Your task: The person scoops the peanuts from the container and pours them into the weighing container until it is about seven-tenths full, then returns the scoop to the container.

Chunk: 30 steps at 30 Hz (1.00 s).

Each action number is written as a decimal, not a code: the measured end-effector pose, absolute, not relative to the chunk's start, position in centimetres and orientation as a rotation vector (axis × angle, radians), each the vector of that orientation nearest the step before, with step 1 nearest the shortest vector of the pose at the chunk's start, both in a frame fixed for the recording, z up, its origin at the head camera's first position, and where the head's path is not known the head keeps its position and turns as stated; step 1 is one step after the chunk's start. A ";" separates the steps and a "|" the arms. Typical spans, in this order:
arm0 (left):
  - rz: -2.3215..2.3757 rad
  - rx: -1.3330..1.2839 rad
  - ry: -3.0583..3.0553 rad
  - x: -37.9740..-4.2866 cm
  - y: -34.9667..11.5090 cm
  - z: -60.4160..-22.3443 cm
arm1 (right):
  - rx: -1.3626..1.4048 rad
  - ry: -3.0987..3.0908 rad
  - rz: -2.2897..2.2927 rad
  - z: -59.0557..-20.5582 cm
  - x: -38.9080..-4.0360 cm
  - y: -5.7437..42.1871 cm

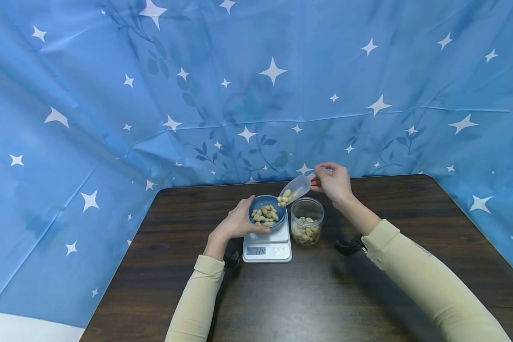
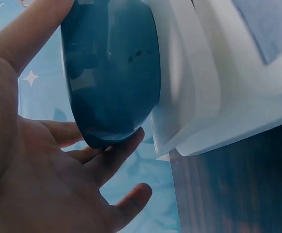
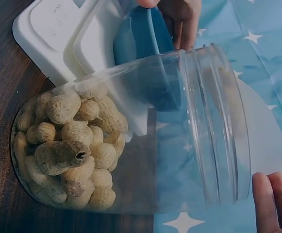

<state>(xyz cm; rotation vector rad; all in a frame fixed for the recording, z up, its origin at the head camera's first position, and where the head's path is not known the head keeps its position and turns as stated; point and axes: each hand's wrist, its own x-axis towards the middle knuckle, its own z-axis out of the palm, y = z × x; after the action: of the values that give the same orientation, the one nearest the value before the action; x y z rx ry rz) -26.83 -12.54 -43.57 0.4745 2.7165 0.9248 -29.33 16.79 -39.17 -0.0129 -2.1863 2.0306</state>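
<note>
My left hand (image 1: 238,219) holds a blue bowl (image 1: 268,199) of unshelled peanuts (image 1: 262,216), thumb at the near rim and fingers round the far side. The bowl is on a white kitchen scale (image 1: 278,251), whose display appears to read 224. With its fingertips, my right hand (image 1: 334,183) pinches the handle of a translucent scoop (image 1: 300,184). The scoop carries several peanuts and tips down toward the bowl, its mouth over the right rim. Below the scoop stands an open clear jar (image 3: 179,160), partly filled with peanuts (image 3: 77,145).
Everything stands on a dark wooden table (image 1: 316,294). Behind the table's far edge hangs a blue cloth (image 1: 248,95) with white stars. The jar is close to the scale's right side. A dark band (image 1: 349,245) is at the right wrist.
</note>
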 end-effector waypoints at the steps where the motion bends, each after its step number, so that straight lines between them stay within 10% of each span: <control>1: 0.924 0.475 2.718 -26.9 -12.6 -43.6 | -0.010 -2.194 2.020 -39.1 -29.4 16.7; 30: 0.953 0.469 2.712 -26.8 -12.7 -43.8 | 0.184 -2.242 1.727 -37.9 -28.8 15.5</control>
<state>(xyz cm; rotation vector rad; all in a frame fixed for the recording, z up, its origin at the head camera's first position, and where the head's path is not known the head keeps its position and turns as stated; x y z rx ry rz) -26.78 -12.69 -43.79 0.4689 2.7117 0.9531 -28.79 15.50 -37.95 0.1844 -2.2420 1.7267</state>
